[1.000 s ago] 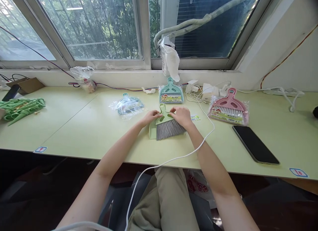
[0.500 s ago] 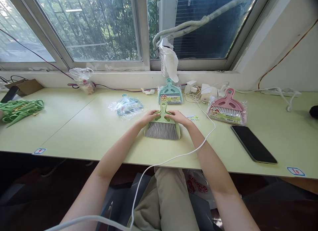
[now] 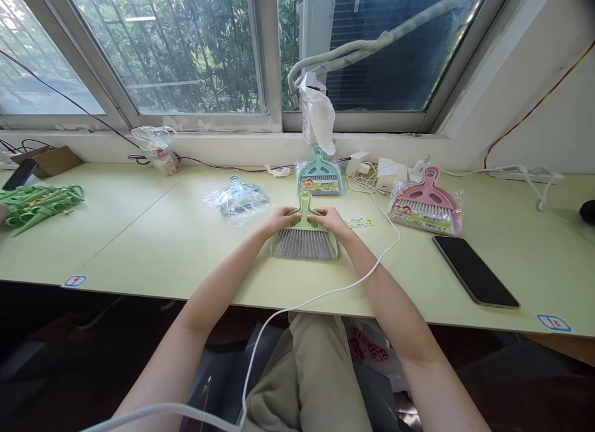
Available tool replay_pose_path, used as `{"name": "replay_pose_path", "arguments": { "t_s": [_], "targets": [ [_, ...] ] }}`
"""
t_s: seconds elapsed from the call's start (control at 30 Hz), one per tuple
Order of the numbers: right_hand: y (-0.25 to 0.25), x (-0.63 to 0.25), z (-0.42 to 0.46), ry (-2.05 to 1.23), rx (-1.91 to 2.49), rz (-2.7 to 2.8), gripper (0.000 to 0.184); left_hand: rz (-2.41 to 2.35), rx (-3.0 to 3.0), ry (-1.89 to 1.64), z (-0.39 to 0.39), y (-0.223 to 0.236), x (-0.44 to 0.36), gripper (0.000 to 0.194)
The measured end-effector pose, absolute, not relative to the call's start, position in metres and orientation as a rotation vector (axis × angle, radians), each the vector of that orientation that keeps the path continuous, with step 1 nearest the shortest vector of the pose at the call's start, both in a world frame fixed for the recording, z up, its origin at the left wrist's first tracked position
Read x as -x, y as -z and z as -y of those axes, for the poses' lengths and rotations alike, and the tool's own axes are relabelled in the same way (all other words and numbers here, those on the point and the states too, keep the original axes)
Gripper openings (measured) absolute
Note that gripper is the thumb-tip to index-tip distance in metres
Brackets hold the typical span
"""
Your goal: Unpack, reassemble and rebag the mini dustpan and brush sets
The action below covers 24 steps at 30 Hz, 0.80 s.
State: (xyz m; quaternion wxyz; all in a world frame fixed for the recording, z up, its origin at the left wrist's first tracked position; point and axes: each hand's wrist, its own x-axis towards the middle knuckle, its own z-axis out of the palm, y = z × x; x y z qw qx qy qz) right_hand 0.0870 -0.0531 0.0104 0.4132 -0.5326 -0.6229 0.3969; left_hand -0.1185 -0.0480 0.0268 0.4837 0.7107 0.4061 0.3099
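Observation:
A green hand brush [image 3: 304, 244] with grey bristles lies on a matching green dustpan [image 3: 333, 246], handles away from me. My left hand [image 3: 281, 219] is closed on the left side of the set, fingers by the oval hole. On the opposite side my right hand [image 3: 331, 220] grips it the same way. Just beyond stands a teal dustpan set [image 3: 319, 175] in clear wrap. Left of it lies a blue set [image 3: 242, 199] in crumpled plastic, and to the right a wrapped pink set [image 3: 426, 202]. A printed label [image 3: 359, 222] lies flat beside my right hand.
A white cable [image 3: 325, 294] crosses over my right forearm and the table edge. A black phone [image 3: 475, 272] lies at right, below white adapters [image 3: 390, 173]. Green rolled pieces [image 3: 44, 204] are heaped at far left. A plastic bag [image 3: 160, 150] stands by the window.
Both hands keep their hold on the brush and dustpan, which stay in place. The view shifts only slightly.

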Motion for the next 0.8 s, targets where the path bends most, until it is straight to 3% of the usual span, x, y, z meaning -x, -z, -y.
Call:
{"name": "replay_pose_path", "arguments": {
  "t_s": [0.43,0.63,0.8],
  "targets": [
    [-0.011,-0.079,0.052,-0.961,1.361,1.468,0.034,-0.985,-1.753,-0.862,0.049,-0.032,0.120,0.044],
    [-0.020,-0.085,0.057,-0.987,1.250,1.424,0.036,-0.967,-1.571,-0.585,0.050,-0.036,0.132,0.053],
    [-0.027,-0.118,0.056,-0.474,1.611,1.434,0.029,-1.016,-1.566,-0.706,0.046,-0.032,0.135,0.062]
  ]
}}
